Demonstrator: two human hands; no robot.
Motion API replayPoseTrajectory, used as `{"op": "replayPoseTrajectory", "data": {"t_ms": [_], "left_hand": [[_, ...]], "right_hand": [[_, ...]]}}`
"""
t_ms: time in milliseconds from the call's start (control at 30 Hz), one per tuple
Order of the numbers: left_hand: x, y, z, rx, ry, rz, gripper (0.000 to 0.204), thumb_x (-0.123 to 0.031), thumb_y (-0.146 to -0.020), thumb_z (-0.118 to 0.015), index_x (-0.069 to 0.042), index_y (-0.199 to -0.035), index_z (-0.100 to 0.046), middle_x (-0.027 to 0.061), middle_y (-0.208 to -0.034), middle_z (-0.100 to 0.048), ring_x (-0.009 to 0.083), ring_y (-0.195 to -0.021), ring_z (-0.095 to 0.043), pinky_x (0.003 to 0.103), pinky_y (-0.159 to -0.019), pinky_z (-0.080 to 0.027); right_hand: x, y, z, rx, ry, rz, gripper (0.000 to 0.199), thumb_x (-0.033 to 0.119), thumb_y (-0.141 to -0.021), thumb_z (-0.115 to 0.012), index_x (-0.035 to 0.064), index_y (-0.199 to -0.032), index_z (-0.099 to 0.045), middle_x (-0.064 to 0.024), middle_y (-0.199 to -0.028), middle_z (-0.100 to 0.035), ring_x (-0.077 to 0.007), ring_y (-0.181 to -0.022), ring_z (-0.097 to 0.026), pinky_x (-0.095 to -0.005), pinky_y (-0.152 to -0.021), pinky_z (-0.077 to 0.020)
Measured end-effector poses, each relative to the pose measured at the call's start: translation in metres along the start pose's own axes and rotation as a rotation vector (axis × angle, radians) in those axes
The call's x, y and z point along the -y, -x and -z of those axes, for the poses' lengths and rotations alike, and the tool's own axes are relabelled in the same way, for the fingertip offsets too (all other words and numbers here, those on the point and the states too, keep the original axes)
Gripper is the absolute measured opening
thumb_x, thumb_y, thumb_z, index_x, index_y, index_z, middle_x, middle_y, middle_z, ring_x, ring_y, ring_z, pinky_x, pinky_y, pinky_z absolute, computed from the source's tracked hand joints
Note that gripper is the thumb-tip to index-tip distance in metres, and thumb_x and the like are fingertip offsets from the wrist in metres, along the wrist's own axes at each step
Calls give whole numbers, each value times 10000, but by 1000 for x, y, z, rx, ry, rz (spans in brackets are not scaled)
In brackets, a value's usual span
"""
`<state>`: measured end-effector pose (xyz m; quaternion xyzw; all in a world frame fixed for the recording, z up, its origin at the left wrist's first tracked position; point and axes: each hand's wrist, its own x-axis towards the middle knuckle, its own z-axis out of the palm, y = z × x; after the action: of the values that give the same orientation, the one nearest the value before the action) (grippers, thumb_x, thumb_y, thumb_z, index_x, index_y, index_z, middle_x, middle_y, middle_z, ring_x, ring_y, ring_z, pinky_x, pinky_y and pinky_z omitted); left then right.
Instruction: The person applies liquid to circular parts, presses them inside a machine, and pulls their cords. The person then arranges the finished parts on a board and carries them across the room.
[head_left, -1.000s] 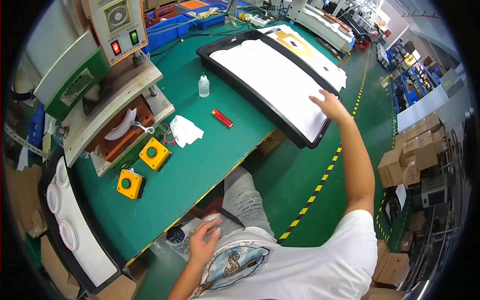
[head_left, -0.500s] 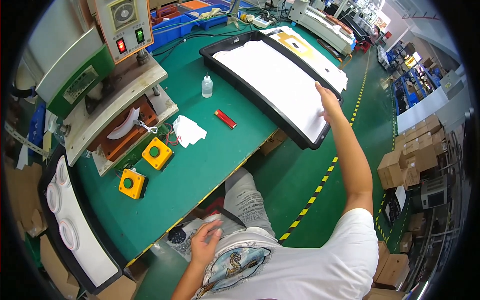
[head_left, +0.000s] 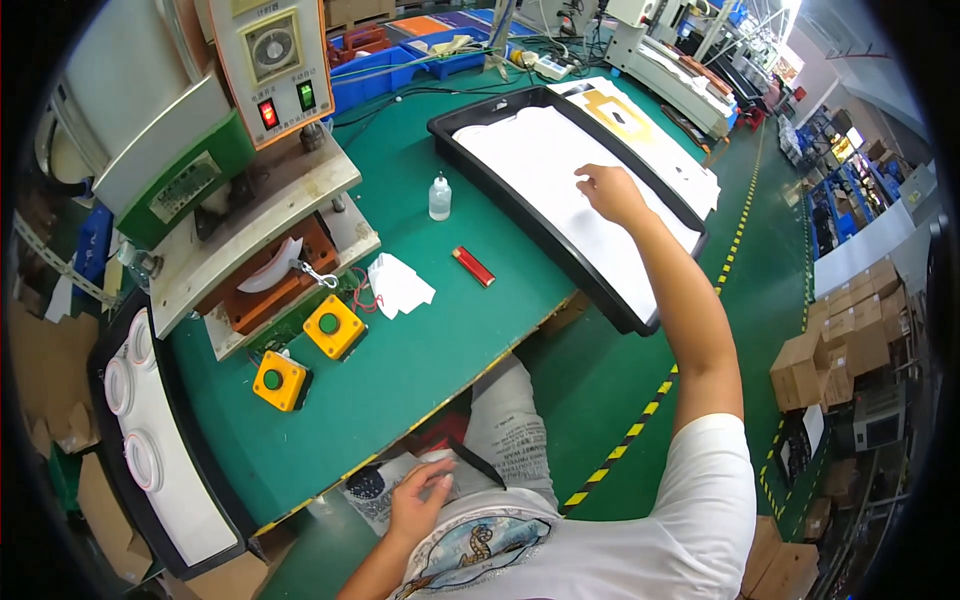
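My right hand (head_left: 612, 196) is over the white sheet (head_left: 540, 160) lining a long black tray (head_left: 530, 225) on the right. Its fingers are bent together, and whatever they hold is too small or hidden to make out. Low over my lap, my left hand (head_left: 418, 505) has its fingers loosely apart with nothing visible in them. At the left, a press (head_left: 270, 200) has a brown-orange block (head_left: 310, 270) under its plate. A curved white piece (head_left: 270, 268) and a metal clasp (head_left: 318, 274) are on that block. Two yellow boxes with green buttons (head_left: 334, 326) sit before it.
A small clear bottle (head_left: 440, 198), a red lighter-shaped thing (head_left: 473, 267) and crumpled white paper (head_left: 399, 287) lie on the green table (head_left: 400, 370). At the left edge, another black tray (head_left: 225, 500) holds several white rings (head_left: 143, 461). Blue bins (head_left: 375, 80) stand at the back.
My right hand has moved left from the tray's near right end to over the middle of the sheet, its fingers now bent. My left hand stays at my lap. The view has shifted slightly.
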<state>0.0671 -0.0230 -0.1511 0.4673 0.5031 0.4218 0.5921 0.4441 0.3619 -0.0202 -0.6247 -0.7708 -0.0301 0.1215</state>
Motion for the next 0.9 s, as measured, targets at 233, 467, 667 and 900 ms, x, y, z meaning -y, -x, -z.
{"op": "replayPoseTrajectory", "data": {"t_ms": [233,467,667,900], "left_hand": [[-9,-13,-3,-99,-117,38,253,-50,-885,-631,-11,-1135,-643,109,-1072,-658,190,-994,-638,310,-865,-522],[6,-20,3,-261,6,162,263,-70,-913,-616,-12,-1169,-628,112,-1130,-665,175,-1025,-636,305,-868,-518],[14,-32,4,-273,120,226,263,-42,-927,-585,-14,-1186,-621,83,-1128,-662,120,-979,-615,243,-837,-481],[17,-34,6,-277,43,276,237,-43,-929,-579,-20,-1156,-642,42,-1090,-679,88,-928,-606,237,-807,-478]], "right_hand": [[36,-123,-41,183,252,79,428,58,-852,-543,159,-1266,-584,-136,-1015,-695,-292,-980,-658,-394,-799,-534],[48,-195,-60,384,397,237,554,23,-825,-520,216,-1345,-529,-164,-1004,-688,-320,-942,-663,-421,-808,-527],[58,-221,-59,393,425,278,272,68,-841,-548,87,-1095,-643,-148,-1018,-685,-320,-970,-656,-419,-816,-533],[70,-221,-54,384,469,267,230,72,-891,-538,89,-1091,-651,-134,-1067,-681,-301,-1016,-650,-392,-837,-541]]}}
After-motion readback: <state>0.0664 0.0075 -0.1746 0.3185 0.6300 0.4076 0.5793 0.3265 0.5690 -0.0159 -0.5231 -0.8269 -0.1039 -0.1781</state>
